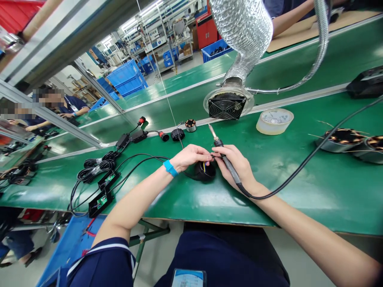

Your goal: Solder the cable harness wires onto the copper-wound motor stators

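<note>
My right hand [237, 163] is wrapped round a soldering iron [232, 169], whose tip points up and away from me. Its thumb and forefinger also meet the fingertips of my left hand [193, 156]. Pinched in the left fingers is a thin wire, mostly hidden by them. Right below them sits a small black round housing [206, 173] on the bench, with yellow and blue wires [204, 165] rising out of it. A black cable [149, 156] leads left from around the housing.
A fume extractor fan [226, 108] hangs ahead on a foil duct [243, 30]. Tape [274, 120], a small copper-wound stator [190, 125] and a black cap [177, 134] lie on the green bench [287, 179]. Leftward are coiled cables [97, 167] and open circuit-board boxes [101, 201]; rightward, larger stators [341, 139].
</note>
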The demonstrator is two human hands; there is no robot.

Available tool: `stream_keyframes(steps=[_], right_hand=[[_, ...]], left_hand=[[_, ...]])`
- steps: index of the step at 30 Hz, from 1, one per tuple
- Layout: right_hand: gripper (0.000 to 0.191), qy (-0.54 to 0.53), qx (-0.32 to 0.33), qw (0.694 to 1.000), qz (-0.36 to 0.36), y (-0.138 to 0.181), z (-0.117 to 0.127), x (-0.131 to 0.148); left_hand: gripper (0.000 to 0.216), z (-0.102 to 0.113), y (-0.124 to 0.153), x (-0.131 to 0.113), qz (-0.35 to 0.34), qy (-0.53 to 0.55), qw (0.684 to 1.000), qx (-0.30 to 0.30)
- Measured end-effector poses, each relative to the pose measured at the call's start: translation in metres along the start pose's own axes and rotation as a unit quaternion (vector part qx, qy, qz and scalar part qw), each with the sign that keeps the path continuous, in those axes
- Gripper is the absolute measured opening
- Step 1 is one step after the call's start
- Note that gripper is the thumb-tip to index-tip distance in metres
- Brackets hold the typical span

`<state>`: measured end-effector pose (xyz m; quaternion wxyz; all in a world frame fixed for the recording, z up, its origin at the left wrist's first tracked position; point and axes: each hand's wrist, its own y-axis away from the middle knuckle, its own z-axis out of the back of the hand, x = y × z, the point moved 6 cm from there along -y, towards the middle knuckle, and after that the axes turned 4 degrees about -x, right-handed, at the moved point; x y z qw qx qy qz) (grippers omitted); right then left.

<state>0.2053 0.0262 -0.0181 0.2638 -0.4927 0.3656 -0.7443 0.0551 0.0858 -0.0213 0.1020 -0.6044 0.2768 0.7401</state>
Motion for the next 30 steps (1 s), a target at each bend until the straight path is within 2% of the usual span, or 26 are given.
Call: stream_keyframes(steps=[3, 5, 8, 11, 13, 16, 19, 21, 24, 26, 28, 30], right_hand=[[0.031, -0.020, -0.021, 0.999, -0.039, -0.002, -0.002, 0.003], [0.032, -0.028, -0.020, 0.998, -0.052, -0.003, -0.005, 0.002], [0.037, -0.030, -0.037, 0.996, -0.074, -0.006, -0.003, -0.004], [0.041, -0.007, -0.087, 0.992, -0.092, -0.009, 0.009, -0.012], [0.040, 0.011, -0.116, 0.989, -0.087, -0.012, 0.019, -0.013], [0.037, 0.023, -0.139, 0.987, -0.073, -0.014, 0.028, -0.011], [0.035, 0.025, -0.149, 0.986, -0.065, -0.017, 0.030, -0.006], [0.035, 0.026, -0.150, 0.986, -0.063, -0.019, 0.029, -0.004], [0.034, 0.035, -0.147, 0.986, -0.073, -0.020, 0.030, -0.002], [0.033, 0.045, -0.147, 0.984, -0.085, -0.018, 0.033, -0.001], [0.034, 0.060, -0.151, 0.982, -0.099, -0.015, 0.039, -0.001], [0.037, 0.077, -0.156, 0.979, -0.105, -0.012, 0.044, -0.003]], left_hand=[[0.042, 0.001, -0.004, 0.006, -0.045, 0.051, 0.996, -0.053], [0.043, 0.005, -0.010, 0.005, -0.085, 0.039, 0.992, -0.081], [0.041, 0.015, -0.023, -0.005, -0.136, -0.044, 0.985, -0.096], [0.035, 0.036, -0.038, -0.024, -0.160, -0.179, 0.963, -0.121], [0.030, 0.056, -0.046, -0.038, -0.145, -0.320, 0.922, -0.164], [0.023, 0.087, -0.050, -0.056, -0.095, -0.484, 0.835, -0.242], [0.016, 0.103, -0.048, -0.069, -0.076, -0.535, 0.789, -0.291], [0.022, 0.099, -0.047, -0.074, -0.090, -0.557, 0.766, -0.308], [0.053, 0.077, -0.053, -0.073, -0.108, -0.619, 0.728, -0.274], [0.070, 0.064, -0.062, -0.066, -0.073, -0.669, 0.705, -0.223], [0.068, 0.060, -0.071, -0.059, -0.029, -0.692, 0.698, -0.183], [0.053, 0.063, -0.080, -0.057, -0.021, -0.686, 0.710, -0.159]])
